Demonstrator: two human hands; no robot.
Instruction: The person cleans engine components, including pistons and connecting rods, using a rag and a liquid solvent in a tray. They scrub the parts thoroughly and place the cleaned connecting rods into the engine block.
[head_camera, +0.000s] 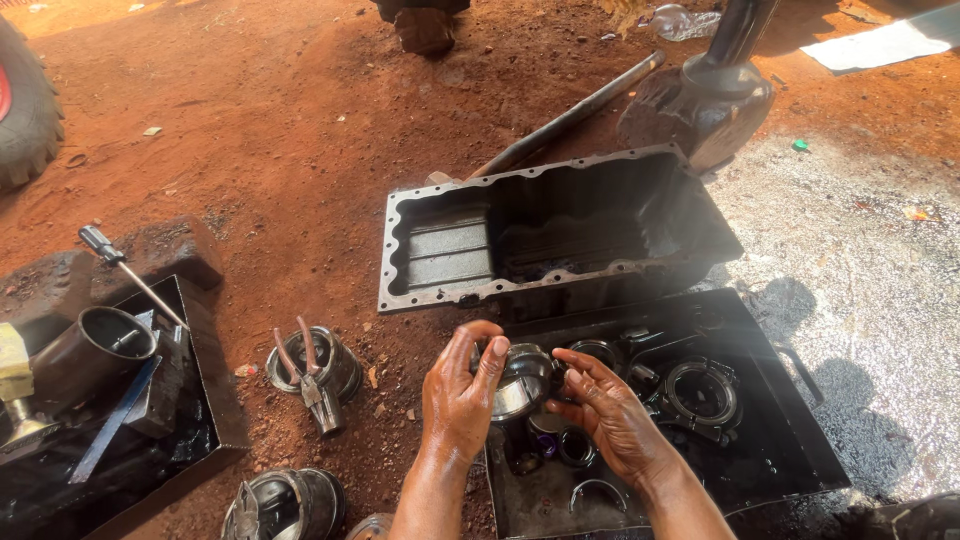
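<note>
**Oily metal part held over a black tray of engine pieces**

Red dirt covers the ground where the person works. Both hands are closed on a round, shiny metal piston (520, 378), held just above the near-left part of a shallow black tray (790, 440). The left hand (460, 395) grips its left side with fingers curled over the top; the right hand (605, 410) holds its right side, thumb and fingers touching the metal. Both hands look wet with oil.

The tray holds dark oil and several parts: a large ring-shaped piece (703, 393) at the right, smaller round caps (560, 440) under the hands, and a curved half-shell (598, 488) near the front edge.

Just behind the tray sits a deep, rectangular oil pan (440, 240), open side up, its flanged rim pierced with bolt holes; its inside shows only dark residue.

At the far left, a second black tray (205, 400) carries a dark cylinder sleeve (95, 345), a blue flat bar (115, 420) and a screwdriver (130, 272) leaning over its edge.

Between the two trays, pliers (308, 378) with red handles lie on top of another piston (340, 365) resting on the dirt. Two more pistons (290, 500) lie at the bottom edge. A long pipe (570, 115) lies behind the oil pan.
</note>
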